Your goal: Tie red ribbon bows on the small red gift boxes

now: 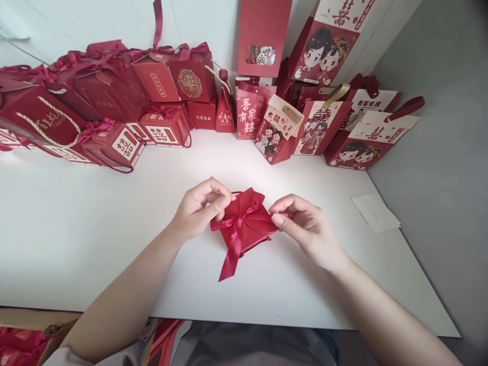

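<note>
A small red gift box point(256, 227) with curved top flaps sits on the table in front of me. Tied over its top is a shiny red ribbon point(233, 250) in a bow, one tail hanging over the front edge. My left hand point(204, 206) is at the box's upper left, thumb and forefinger pinched together beside the left loop; what lies between them is hidden. On the other side, my right hand point(305, 226) pinches the bow's right loop between thumb and fingers. A dark cord shows along the box's lower edge.
Several red gift boxes point(107, 89) with ribbons and rope handles are stacked at the back left. Printed red and white gift bags point(280, 129) stand at the back right. White paper point(375, 212) lies by the grey wall. An open cardboard box point(41, 320) sits below the table's front edge.
</note>
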`<state>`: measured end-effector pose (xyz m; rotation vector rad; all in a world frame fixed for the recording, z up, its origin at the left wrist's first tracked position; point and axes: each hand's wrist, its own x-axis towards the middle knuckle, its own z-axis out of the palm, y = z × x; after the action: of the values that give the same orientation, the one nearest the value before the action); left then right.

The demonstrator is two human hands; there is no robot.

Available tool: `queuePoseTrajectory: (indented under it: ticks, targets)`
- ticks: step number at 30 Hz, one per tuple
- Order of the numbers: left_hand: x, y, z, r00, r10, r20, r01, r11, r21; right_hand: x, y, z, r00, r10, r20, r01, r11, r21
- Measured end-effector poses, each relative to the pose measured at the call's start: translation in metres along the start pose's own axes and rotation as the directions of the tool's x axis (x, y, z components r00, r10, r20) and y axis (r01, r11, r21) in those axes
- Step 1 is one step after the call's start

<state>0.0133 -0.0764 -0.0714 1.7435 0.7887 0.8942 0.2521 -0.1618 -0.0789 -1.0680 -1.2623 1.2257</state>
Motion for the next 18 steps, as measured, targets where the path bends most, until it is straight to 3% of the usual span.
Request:
queuePoseTrajectory:
  ticks: [3,9,18]
  targets:
    - [0.0,-0.004,-0.003,0.999,-0.003,0.044,0.005,0.999,-0.038,-0.002,0.003,0.001,1.0,-0.026,-0.012,0.025,0.999,-0.045]
    - [0.002,-0.005,-0.014,0.964,0.113,0.24,-0.108,0.994,-0.036,-0.003,0.003,0.001,0.998,-0.067,0.003,0.067,0.998,-0.019]
    - [0.003,-0.012,-0.016,0.976,0.019,0.218,0.001,0.996,-0.089,-0.007,0.001,0.003,0.995,-0.101,-0.003,0.101,0.995,-0.018]
